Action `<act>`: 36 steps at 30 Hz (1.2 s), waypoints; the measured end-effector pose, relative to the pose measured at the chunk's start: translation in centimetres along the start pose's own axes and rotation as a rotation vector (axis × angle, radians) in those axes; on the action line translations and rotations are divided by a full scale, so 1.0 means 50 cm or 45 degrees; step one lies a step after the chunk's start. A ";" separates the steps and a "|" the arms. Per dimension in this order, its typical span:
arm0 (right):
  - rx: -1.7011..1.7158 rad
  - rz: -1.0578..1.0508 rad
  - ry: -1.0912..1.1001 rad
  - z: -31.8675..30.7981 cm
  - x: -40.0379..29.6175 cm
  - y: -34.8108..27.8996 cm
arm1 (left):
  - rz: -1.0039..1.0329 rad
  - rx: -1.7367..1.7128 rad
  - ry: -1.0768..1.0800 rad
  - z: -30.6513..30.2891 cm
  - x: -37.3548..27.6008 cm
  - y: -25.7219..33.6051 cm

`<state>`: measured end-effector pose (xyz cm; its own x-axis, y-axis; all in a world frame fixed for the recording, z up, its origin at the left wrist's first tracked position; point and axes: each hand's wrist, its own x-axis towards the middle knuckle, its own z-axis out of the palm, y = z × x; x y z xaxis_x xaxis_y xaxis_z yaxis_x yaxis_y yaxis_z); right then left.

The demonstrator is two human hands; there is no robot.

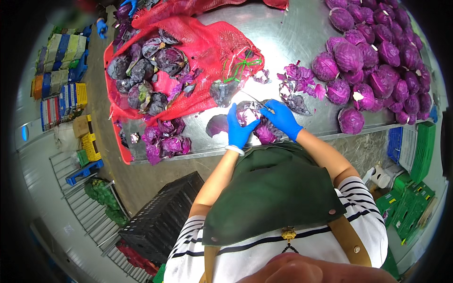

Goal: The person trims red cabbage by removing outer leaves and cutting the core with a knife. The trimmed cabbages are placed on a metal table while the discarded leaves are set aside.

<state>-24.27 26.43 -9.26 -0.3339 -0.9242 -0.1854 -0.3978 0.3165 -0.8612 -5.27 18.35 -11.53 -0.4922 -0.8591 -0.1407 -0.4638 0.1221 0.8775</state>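
Both my hands wear blue gloves above the front edge of a stainless steel table (300, 24). My left hand (239, 128) grips a red cabbage (247, 115) whose pale cut base faces up. In my right hand (281, 117) is a knife (253, 96), its thin blade pointing away to the upper left over the cabbage. Loose dark outer leaves (217, 125) lie left of the cabbage, and purple leaves (265, 134) sit below my right hand. Just beyond my left hand rests a dull dark leaf (223, 92), beside the mesh sack.
A red mesh sack (208, 42) with untrimmed cabbages (141, 70) spreads at left. Trimmed cabbages (375, 60) are heaped at right. Leaf scraps (299, 79) lie between. Black crates (162, 215) stand behind me at left, green crates (407, 205) at right. Another person's gloved hand (102, 28) shows far left.
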 end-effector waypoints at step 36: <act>-0.347 -0.109 -0.057 -0.026 0.074 0.026 | -0.080 -0.183 -0.155 0.021 0.081 0.024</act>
<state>-27.13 23.68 -10.48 -0.2540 -0.9565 -0.1434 -0.6398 0.2774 -0.7167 -8.57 15.55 -11.51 -0.5549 -0.7953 -0.2441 -0.3911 -0.0096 0.9203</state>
